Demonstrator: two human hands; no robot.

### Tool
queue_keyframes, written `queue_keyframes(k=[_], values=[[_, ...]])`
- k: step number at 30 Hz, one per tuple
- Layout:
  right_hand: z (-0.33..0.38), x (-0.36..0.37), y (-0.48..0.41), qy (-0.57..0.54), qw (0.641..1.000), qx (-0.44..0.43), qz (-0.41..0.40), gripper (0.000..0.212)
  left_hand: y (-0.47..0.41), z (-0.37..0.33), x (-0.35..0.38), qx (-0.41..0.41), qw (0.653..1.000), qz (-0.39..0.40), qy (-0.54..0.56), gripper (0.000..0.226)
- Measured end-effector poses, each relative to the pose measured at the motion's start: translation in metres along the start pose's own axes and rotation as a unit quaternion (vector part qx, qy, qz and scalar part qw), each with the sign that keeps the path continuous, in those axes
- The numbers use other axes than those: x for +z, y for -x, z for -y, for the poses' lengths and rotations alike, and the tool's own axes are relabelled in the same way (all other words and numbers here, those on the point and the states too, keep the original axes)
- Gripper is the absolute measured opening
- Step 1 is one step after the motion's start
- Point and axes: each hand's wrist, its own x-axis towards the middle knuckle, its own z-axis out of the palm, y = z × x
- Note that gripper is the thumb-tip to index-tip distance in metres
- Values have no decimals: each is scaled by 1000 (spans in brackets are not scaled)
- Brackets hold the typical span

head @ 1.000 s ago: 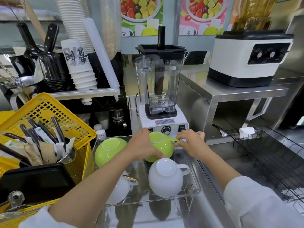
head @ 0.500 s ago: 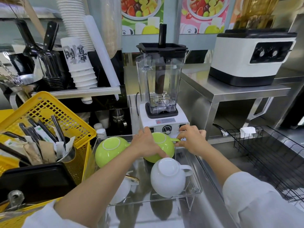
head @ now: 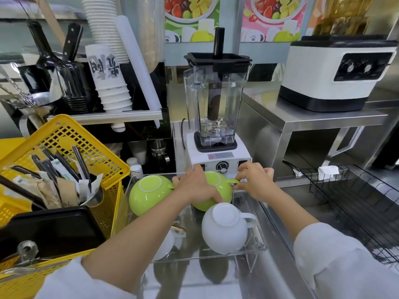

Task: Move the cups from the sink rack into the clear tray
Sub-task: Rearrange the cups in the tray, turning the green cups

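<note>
Hands meet at frame centre on an upside-down green cup (head: 218, 192) in the clear tray (head: 262, 247): left hand (head: 195, 186) lies over its side with fingers wrapped round it, right hand (head: 254, 180) pinches its handle. Second inverted green cup (head: 149, 196) sits just left, touching the left hand; inverted white cup (head: 226, 228) just below, gold-handled white cup (head: 170, 240) lower left. Black wire sink rack (head: 356, 203) at right, blender (head: 216, 108) above centre.

Drink counter backdrop, stainless steel gleaming under bright light.
Fruit posters (head: 192, 16) are hanging on the far wall, a blender (head: 217, 104) is standing before them, and a white appliance (head: 332, 76) is sitting on the steel shelf (head: 313, 119), far right.
</note>
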Motion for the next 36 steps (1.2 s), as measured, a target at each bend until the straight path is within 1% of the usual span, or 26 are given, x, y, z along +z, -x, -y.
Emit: queue_keyframes(k=[3, 8, 11, 13, 14, 16, 17, 18, 19, 20, 21, 24, 26, 28, 31, 36], values=[[-1, -1, 2, -7, 1000, -1, 0, 21, 1, 1, 0, 8, 1000, -5, 1, 89], [0, -5, 1, -5, 1000, 11, 19, 19, 1, 5, 0, 31, 998, 1, -45, 95], [1, -6, 4, 4, 1000, 19, 21, 25, 0, 10, 0, 37, 998, 23, -53, 100], [1, -6, 8, 11, 1000, 18, 7, 31, 4, 15, -3, 41, 998, 21, -38, 96], [0, -8, 11, 4, 1000, 14, -7, 33, 7, 17, -6, 54, 998, 2, -20, 91], [0, -13, 20, -47, 998, 5, -39, 31, 18, 21, -15, 108, 991, -43, 64, 75], [0, -16, 25, -87, 995, -3, -50, 30, 24, 22, -19, 139, 982, -42, 123, 66], [0, -19, 30, -130, 990, -10, -54, 29, 32, 23, -22, 163, 970, -23, 177, 57], [0, -22, 37, -176, 983, -19, -54, 27, 39, 24, -24, 182, 961, 4, 208, 51], [0, -25, 43, -219, 974, -27, -47, 24, 47, 24, -25, 196, 958, 29, 207, 50], [1, -28, 49, -255, 966, -33, -34, 20, 53, 25, -24, 206, 960, 52, 184, 52], [7, -34, 64, -316, 947, -52, 14, 7, 63, 26, -14, 230, 962, 90, 114, 62], [10, -35, 73, -348, 935, -64, 34, 7, 65, 28, -8, 237, 962, 87, 108, 63], [12, -35, 82, -372, 924, -72, 46, 7, 65, 31, -3, 241, 961, 76, 110, 59], [11, -30, 92, -391, 915, -78, 66, 8, 66, 35, 3, 245, 960, 60, 119, 49], [6, -26, 96, -412, 906, -69, 73, 14, 69, 35, 9, 242, 959, 38, 141, 44]])
